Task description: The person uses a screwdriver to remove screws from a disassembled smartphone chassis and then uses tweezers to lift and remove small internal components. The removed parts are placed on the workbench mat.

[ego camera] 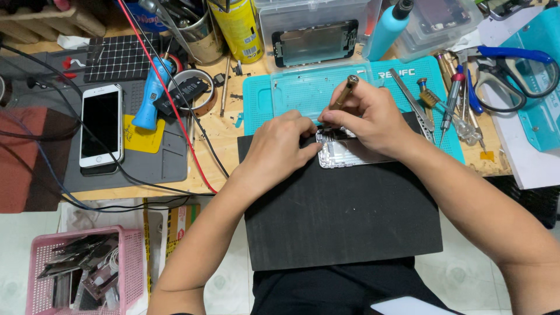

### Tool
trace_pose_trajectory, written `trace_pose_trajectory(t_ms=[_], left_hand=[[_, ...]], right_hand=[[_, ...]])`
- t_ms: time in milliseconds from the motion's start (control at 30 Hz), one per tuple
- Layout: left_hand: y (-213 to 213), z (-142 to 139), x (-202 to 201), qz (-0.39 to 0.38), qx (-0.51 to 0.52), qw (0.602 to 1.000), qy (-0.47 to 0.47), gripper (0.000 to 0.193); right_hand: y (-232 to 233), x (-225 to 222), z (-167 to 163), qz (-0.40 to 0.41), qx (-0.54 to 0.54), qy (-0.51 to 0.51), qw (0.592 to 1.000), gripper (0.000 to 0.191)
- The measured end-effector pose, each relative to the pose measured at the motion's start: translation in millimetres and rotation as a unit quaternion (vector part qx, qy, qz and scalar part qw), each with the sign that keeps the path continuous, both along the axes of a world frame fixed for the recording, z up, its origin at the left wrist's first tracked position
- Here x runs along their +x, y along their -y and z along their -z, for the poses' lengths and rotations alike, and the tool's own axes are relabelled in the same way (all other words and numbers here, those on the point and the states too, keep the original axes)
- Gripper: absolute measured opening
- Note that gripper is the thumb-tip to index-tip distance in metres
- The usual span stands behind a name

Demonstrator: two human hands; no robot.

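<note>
Black foam pad [344, 216] lies nearest, flat and matte, bridging the lap and the edge of a cluttered wooden bench [216, 131] over pale floor tiles. On its far end rests an opened phone shell [344, 154], silvery metal. Left hand [280, 149] presses fingertips against the shell's left edge, steadying it. Right hand [370, 119] pinches a slim screwdriver [344, 93], tip down into the shell's top. Behind them lies a teal mat [291, 99]. A white phone [102, 125] sits on a grey mat [169, 157] at left, cables crossing it. Scissors [513, 73] and tweezers [411, 102] lie to the right. A pink basket [131, 251] of parts stands on the floor.
</note>
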State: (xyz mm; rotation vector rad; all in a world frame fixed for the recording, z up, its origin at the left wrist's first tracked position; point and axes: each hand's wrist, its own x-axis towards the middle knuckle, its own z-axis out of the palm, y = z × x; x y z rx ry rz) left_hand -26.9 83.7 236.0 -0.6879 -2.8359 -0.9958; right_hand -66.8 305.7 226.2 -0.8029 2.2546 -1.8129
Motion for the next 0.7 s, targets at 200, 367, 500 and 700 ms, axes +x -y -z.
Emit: trace_pose_trajectory(t_ms=[200, 367, 500, 700], left_hand=[[1, 4, -1, -0.007, 0.006, 1.0, 0.008, 0.026], [3, 6, -1, -0.011, 0.027, 1.0, 0.006, 0.026], [3, 4, 2, -0.011, 0.035, 0.999, -0.01, 0.025], [-4, 3, 9, 0.021, 0.048, 0.997, -0.053, 0.018]], right_hand=[[3, -3, 3, -0.011, -0.05, 0.066, 0.997, 0.012], [3, -5, 5, -0.018, -0.08, 0.118, 0.99, 0.011], [4, -4, 7, -0.009, -0.096, 0.103, 0.99, 0.012], [-7, -8, 8, 0.055, -0.133, 0.058, 0.988, 0.011]])
